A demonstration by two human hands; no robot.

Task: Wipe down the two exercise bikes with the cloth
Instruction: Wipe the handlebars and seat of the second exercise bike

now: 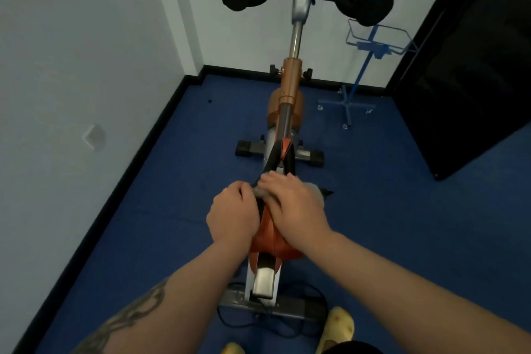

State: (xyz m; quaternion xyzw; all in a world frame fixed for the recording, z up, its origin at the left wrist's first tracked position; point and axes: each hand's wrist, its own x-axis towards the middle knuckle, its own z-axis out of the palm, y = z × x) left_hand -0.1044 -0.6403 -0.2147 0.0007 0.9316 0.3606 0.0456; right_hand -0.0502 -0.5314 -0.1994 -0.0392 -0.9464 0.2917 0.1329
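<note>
One exercise bike (pixel 290 80) stands lengthwise ahead of me, with an orange frame, black handlebars and a console at the top. Its orange and black saddle (pixel 270 236) is under both my hands. My left hand (pixel 232 215) is closed around the saddle's left side. My right hand (pixel 293 204) lies flat on top, pressing a grey cloth (pixel 263 192) against the saddle; only small bits of the cloth show at the fingers and behind the hand. No second bike is in view.
A white wall (pixel 86 66) runs along the left and the far end. A blue wheeled stand with a wire basket (pixel 373 43) is at the right of the bike. A black panel (pixel 474 66) stands far right. Blue floor, a black cable and my yellow shoes (pixel 339 327) lie below.
</note>
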